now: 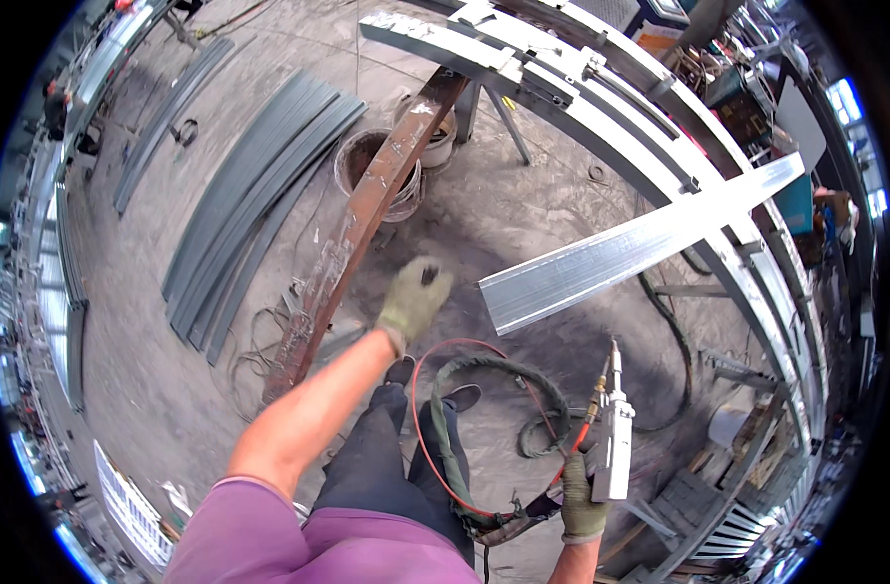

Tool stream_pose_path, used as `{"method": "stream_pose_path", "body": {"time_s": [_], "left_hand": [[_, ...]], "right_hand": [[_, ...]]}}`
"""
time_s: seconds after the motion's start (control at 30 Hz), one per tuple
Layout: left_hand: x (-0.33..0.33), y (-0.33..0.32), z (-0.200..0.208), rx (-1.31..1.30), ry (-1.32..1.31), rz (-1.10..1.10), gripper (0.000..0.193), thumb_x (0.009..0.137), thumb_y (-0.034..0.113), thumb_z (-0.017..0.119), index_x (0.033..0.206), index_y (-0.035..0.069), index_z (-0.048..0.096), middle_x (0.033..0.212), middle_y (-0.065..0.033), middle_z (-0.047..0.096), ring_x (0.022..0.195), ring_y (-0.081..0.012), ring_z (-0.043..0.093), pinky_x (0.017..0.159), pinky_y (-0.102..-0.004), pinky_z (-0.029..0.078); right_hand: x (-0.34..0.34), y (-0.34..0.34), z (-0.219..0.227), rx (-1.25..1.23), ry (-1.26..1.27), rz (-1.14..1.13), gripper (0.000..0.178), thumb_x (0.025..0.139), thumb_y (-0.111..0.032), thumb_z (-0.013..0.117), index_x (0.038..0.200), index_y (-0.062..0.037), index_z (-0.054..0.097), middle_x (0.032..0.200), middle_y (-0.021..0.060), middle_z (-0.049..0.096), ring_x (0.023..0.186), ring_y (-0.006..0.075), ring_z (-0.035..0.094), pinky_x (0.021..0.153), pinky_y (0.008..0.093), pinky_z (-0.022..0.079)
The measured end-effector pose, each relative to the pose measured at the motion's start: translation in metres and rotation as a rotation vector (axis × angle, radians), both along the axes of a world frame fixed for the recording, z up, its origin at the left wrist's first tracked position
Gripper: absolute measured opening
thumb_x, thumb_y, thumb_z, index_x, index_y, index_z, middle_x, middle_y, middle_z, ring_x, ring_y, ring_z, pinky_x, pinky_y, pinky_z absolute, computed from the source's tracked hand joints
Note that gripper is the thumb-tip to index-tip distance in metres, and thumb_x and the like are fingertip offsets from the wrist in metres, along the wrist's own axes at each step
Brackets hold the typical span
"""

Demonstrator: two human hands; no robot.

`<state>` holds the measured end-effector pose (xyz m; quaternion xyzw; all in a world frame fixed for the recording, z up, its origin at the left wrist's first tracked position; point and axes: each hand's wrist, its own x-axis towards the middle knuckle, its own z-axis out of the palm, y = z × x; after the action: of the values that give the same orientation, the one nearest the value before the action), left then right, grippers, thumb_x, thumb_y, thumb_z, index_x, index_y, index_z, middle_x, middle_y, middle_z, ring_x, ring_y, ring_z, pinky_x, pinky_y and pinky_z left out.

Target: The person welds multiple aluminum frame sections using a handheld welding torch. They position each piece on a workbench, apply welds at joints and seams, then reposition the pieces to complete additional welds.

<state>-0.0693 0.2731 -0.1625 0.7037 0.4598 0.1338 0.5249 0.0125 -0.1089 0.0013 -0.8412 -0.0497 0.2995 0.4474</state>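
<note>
My right hand [581, 498], in a greenish work glove, is closed around the grip of a handheld welding gun [615, 438] with a boxy white body. Its thin nozzle points away from me, and an orange-red line and a brass-coloured fitting run along its left side. My left hand [416, 297], gloved alike, reaches forward over the floor with its fingers curled in. A small dark patch shows at those fingers; what it is I cannot make out. To the right of that hand, apart from it, a silvery metal channel [639, 234] lies across the curved metal frame [649, 156].
A rusty steel beam [367, 214] slants past my left hand, with buckets [362, 161] beside and beneath it. Curved grey strips [260, 195] lie on the floor at left. A wrapped hose [454, 419] loops by my legs. Blocks and scrap [708, 506] lie at lower right.
</note>
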Motion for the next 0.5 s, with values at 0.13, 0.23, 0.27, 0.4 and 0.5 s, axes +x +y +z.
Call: {"method": "stream_pose_path", "body": {"time_s": [0.13, 0.23, 0.27, 0.4, 0.5], "left_hand": [[-0.064, -0.105, 0.041, -0.454, -0.206, -0.228, 0.034, 0.099, 0.019, 0.079, 0.127, 0.003, 0.068, 0.111, -0.0049, 0.071, 0.100, -0.0143, 0.067, 0.087, -0.0335, 0.057], [-0.093, -0.189, 0.062, -0.697, -0.238, -0.564, 0.076, 0.096, 0.036, 0.084, 0.156, 0.004, 0.049, 0.141, -0.0177, 0.062, 0.132, -0.0276, 0.061, 0.109, -0.0397, 0.054], [-0.093, -0.212, 0.075, -0.838, -0.263, -0.554, 0.083, 0.092, 0.041, 0.087, 0.155, 0.002, 0.049, 0.143, -0.0197, 0.061, 0.132, -0.0296, 0.062, 0.107, -0.0417, 0.054], [-0.073, -0.230, 0.117, -1.148, -0.191, -0.536, 0.079, 0.091, 0.045, 0.084, 0.149, 0.002, 0.053, 0.131, -0.0208, 0.069, 0.123, -0.0308, 0.067, 0.099, -0.0414, 0.057], [-0.065, -0.247, 0.108, -0.847, -0.088, -0.441, 0.070, 0.092, 0.046, 0.080, 0.143, 0.004, 0.058, 0.120, -0.0198, 0.075, 0.106, -0.0361, 0.075, 0.093, -0.0431, 0.059]], "right_hand": [[0.010, 0.032, -0.009, -0.038, -0.354, 0.315, 0.019, 0.095, -0.013, 0.082, 0.110, -0.0033, 0.074, 0.084, 0.0082, 0.071, 0.069, 0.0220, 0.069, 0.063, 0.0363, 0.055], [0.008, 0.083, 0.007, -0.016, -0.561, 0.600, 0.017, 0.089, -0.012, 0.084, 0.102, -0.0052, 0.076, 0.080, 0.0129, 0.073, 0.067, 0.0330, 0.073, 0.063, 0.0408, 0.058], [0.005, 0.086, 0.005, -0.062, -0.548, 0.630, 0.017, 0.088, -0.013, 0.084, 0.101, -0.0052, 0.076, 0.081, 0.0129, 0.074, 0.068, 0.0332, 0.073, 0.063, 0.0412, 0.058], [-0.006, 0.097, -0.009, -0.152, -0.505, 0.731, 0.023, 0.088, -0.017, 0.084, 0.106, -0.0044, 0.074, 0.091, 0.0147, 0.074, 0.073, 0.0354, 0.074, 0.067, 0.0425, 0.059], [-0.012, 0.108, -0.016, -0.173, -0.513, 0.791, 0.026, 0.090, -0.020, 0.085, 0.108, -0.0047, 0.074, 0.092, 0.0143, 0.074, 0.076, 0.0350, 0.074, 0.068, 0.0423, 0.059]]}}
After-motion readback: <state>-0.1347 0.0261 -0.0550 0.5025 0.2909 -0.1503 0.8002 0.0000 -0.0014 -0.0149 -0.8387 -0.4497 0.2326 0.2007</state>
